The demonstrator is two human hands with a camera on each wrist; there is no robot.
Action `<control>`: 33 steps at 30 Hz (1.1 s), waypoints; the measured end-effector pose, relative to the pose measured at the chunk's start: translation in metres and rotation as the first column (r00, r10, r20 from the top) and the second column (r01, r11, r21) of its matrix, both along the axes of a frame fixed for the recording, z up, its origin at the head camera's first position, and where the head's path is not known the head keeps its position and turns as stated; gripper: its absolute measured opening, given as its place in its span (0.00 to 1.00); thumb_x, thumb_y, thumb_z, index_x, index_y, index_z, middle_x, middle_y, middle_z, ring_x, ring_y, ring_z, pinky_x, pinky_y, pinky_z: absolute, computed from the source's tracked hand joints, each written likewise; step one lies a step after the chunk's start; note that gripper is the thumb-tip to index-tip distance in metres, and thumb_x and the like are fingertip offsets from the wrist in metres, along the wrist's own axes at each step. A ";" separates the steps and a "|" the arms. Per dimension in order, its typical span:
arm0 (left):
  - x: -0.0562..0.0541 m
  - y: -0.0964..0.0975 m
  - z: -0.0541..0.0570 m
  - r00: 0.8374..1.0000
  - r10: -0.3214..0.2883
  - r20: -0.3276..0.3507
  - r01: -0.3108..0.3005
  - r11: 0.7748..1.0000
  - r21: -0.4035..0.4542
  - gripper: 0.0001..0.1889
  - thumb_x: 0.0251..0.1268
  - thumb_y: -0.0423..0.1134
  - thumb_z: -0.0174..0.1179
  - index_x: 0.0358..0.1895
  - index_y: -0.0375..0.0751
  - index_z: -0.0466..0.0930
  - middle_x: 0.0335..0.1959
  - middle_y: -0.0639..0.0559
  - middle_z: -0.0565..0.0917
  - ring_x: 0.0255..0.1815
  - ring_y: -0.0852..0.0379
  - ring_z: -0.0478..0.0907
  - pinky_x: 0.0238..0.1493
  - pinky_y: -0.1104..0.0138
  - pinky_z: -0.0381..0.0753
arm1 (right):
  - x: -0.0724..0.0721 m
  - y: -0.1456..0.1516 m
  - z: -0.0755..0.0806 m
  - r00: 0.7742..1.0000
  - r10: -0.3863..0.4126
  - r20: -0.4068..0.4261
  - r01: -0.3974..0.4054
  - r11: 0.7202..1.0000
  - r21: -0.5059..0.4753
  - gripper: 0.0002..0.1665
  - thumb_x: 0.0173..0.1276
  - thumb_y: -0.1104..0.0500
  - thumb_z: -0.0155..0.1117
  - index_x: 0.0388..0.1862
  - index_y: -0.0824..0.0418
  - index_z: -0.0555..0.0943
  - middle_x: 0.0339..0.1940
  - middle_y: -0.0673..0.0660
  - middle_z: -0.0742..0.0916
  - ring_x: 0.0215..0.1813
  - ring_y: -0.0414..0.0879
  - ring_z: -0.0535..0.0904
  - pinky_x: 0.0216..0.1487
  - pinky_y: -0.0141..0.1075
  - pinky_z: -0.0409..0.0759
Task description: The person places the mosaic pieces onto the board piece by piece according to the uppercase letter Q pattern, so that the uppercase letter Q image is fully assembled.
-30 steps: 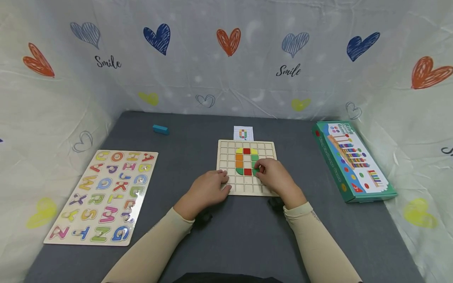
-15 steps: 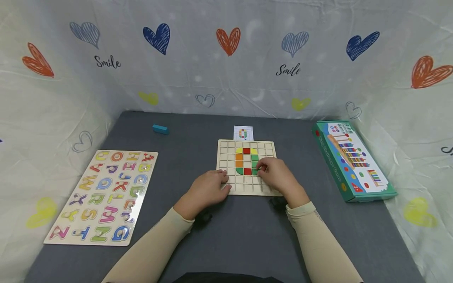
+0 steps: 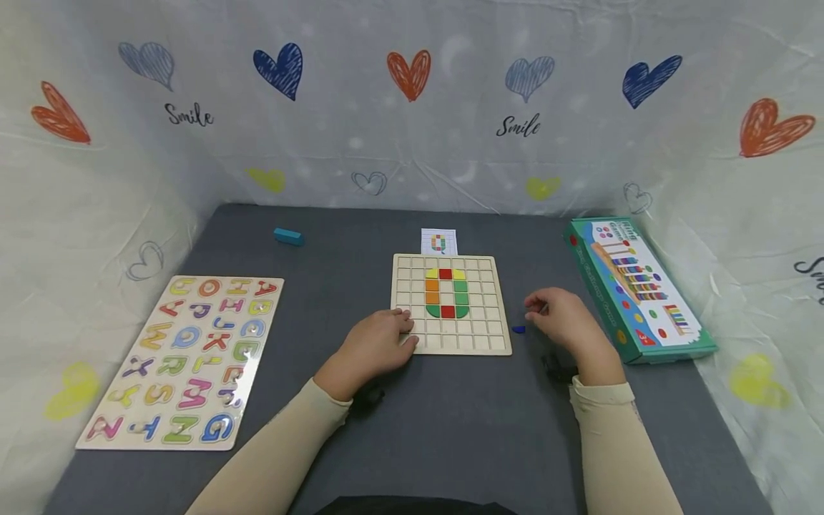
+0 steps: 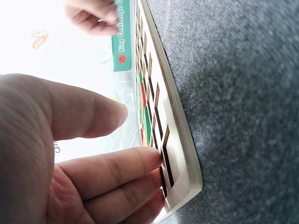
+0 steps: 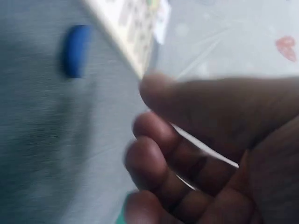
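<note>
A wooden grid board [image 3: 476,342] lies mid-table, with red, yellow, orange and green tiles [image 3: 447,312] forming a ring in its cells. My left hand [image 3: 376,348] rests on the board's left side; in the left wrist view its fingertips [image 4: 152,158] touch the grid while the thumb stays off it. Right of the board, my right hand [image 3: 566,323] hovers over the cloth, fingers loosely bent and holding nothing. A small blue piece [image 3: 518,330] with a curved side lies between that hand and the board; the right wrist view also shows this blue piece [image 5: 77,51], blurred.
Behind the board lies a pattern card [image 3: 439,242] showing a similar coloured ring with a tail. An alphabet board [image 3: 187,365] lies at left, a teal block [image 3: 289,237] at back left. A green game box [image 3: 644,293] sits at right.
My right hand has left the green tile at the ring's lower right corner and moved right, off the board. The blue piece has come into sight. My left hand stays put.
</note>
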State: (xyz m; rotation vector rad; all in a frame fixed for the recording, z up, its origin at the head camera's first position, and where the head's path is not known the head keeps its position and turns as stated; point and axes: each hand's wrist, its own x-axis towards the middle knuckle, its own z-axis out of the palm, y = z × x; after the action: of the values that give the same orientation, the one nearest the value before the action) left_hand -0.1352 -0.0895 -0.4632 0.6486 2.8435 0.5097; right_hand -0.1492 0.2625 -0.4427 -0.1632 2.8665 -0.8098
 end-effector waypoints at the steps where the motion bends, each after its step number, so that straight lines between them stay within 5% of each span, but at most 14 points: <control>1: 0.000 0.000 0.000 1.000 0.002 -0.001 -0.002 1.000 0.001 0.23 0.80 0.48 0.63 0.69 0.41 0.87 0.74 0.47 0.83 0.79 0.46 0.77 0.80 0.50 0.77 | 0.002 0.001 -0.003 1.000 0.017 0.012 -0.017 1.000 -0.001 0.14 0.77 0.63 0.70 0.56 0.68 0.88 0.45 0.64 0.89 0.44 0.55 0.83 0.47 0.51 0.85; 10: 0.000 -0.002 0.000 1.000 0.004 -0.003 -0.003 1.000 0.008 0.22 0.80 0.48 0.63 0.68 0.42 0.87 0.75 0.47 0.83 0.79 0.46 0.77 0.80 0.49 0.76 | 0.013 -0.002 -0.028 0.999 0.052 -0.017 -0.052 0.999 -0.012 0.08 0.75 0.64 0.73 0.49 0.64 0.91 0.43 0.59 0.88 0.42 0.50 0.82 0.46 0.48 0.83; 21: 0.000 -0.003 -0.002 1.000 0.001 -0.011 -0.001 1.000 0.015 0.22 0.80 0.48 0.63 0.69 0.42 0.87 0.75 0.47 0.82 0.79 0.46 0.77 0.79 0.49 0.78 | 0.012 -0.014 -0.021 0.997 -0.012 -0.082 0.018 0.998 0.065 0.08 0.75 0.59 0.72 0.44 0.64 0.88 0.43 0.61 0.86 0.41 0.52 0.79 0.44 0.49 0.81; 27: 0.001 -0.005 -0.003 1.000 0.004 -0.017 -0.004 1.000 0.022 0.22 0.81 0.48 0.63 0.69 0.42 0.87 0.75 0.46 0.82 0.79 0.46 0.77 0.79 0.49 0.78 | 0.008 -0.051 -0.005 0.990 -0.011 -0.141 0.013 1.000 0.015 0.08 0.73 0.58 0.72 0.44 0.62 0.87 0.44 0.59 0.85 0.41 0.53 0.78 0.42 0.46 0.79; 33: 0.000 -0.004 -0.002 1.000 -0.006 0.005 0.006 1.000 0.028 0.22 0.80 0.47 0.63 0.69 0.42 0.87 0.76 0.46 0.82 0.80 0.47 0.76 0.80 0.49 0.77 | 0.003 -0.091 -0.018 0.995 0.076 -0.059 -0.072 0.996 0.057 0.08 0.72 0.57 0.72 0.41 0.61 0.89 0.37 0.55 0.83 0.37 0.48 0.77 0.38 0.40 0.77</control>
State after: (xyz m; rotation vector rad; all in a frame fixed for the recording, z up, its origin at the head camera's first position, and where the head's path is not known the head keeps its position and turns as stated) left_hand -0.1351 -0.0939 -0.4654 0.6595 2.8336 0.5509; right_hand -0.1466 0.1718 -0.4605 -0.2907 2.9165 -0.7245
